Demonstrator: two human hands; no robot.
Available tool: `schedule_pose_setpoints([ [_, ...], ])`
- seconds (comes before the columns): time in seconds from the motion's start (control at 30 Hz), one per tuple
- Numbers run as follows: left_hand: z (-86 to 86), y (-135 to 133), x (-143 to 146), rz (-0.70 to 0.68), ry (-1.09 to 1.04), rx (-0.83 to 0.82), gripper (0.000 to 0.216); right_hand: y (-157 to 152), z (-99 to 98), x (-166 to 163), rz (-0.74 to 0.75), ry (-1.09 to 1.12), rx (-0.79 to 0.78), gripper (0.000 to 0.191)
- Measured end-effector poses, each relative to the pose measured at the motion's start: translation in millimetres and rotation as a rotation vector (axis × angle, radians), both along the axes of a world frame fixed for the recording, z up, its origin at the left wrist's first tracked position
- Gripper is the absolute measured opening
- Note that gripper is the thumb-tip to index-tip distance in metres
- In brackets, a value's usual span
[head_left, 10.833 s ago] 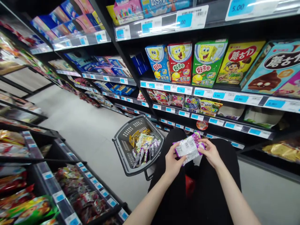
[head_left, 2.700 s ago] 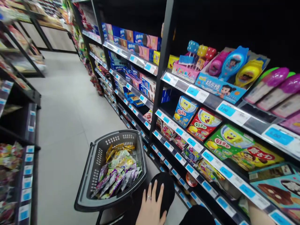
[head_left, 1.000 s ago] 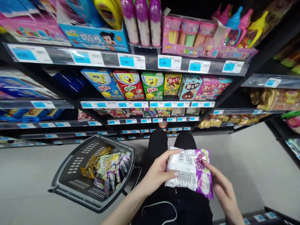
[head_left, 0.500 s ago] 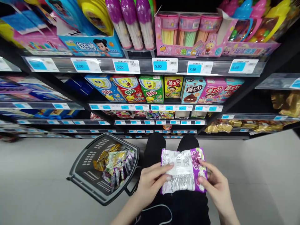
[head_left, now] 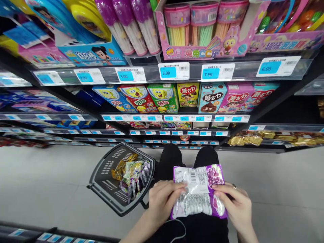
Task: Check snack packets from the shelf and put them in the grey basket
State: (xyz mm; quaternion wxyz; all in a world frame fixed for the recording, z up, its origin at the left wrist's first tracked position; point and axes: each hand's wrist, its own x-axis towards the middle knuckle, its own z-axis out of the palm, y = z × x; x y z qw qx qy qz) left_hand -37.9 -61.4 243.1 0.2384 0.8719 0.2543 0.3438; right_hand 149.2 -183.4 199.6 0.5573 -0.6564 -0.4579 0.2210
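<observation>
Above my lap, a purple and white candy bag (head_left: 196, 197) is held by both hands, its printed back with a barcode facing up and grapes pictured at the right end. My left hand (head_left: 164, 199) grips it from the left, thumb and fingers pinching the white film. On the purple right edge, my right hand (head_left: 234, 200) pinches with thumb and forefinger; a ring shows on one finger. To the left on the floor stands a grey shopping basket (head_left: 108, 192), with several gold, green and purple candy packets (head_left: 133, 173) inside.
Ahead rise black store shelves with price tags (head_left: 174, 71). Boxed snacks (head_left: 162, 98) line a middle shelf, with pink-lidded candy tubs (head_left: 204, 25) above. Gold packets (head_left: 249, 139) lie low at right. A shelf edge (head_left: 50, 234) shows at bottom left. A white cable (head_left: 181, 229) crosses my lap.
The view has shifted, so the upper shelf looks nearer and the basket sits further right in view. Both hands keep hold of the candy bag; my right fingers have shifted slightly along its edge.
</observation>
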Motion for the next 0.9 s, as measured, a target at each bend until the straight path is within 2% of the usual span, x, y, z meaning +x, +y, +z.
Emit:
schedule_pose_setpoints([
  [0.13,0.3,2,7,-0.027,-0.034,-0.062,0.012,2,4.0,1,-0.068,-0.001,-0.078,0.01],
  [0.33,-1.7,11,6,-0.224,-0.052,0.074,0.023,5,10.7,4,-0.094,0.076,-0.165,0.018],
  [0.5,5.1,10,5,-0.142,0.018,0.242,0.013,8,7.5,4,-0.019,0.097,-0.117,0.016],
  [0.57,6.4,9,7,-0.101,-0.032,0.206,0.01,8,5.5,4,0.016,0.089,-0.071,0.015],
  [0.7,3.9,10,11,-0.079,-0.102,0.001,0.013,5,1.7,5,0.06,0.017,0.043,0.01],
  [0.9,4.9,9,8,-0.019,0.071,-0.16,0.012,-2,-2.3,-1,-0.001,-0.032,0.069,0.01],
])
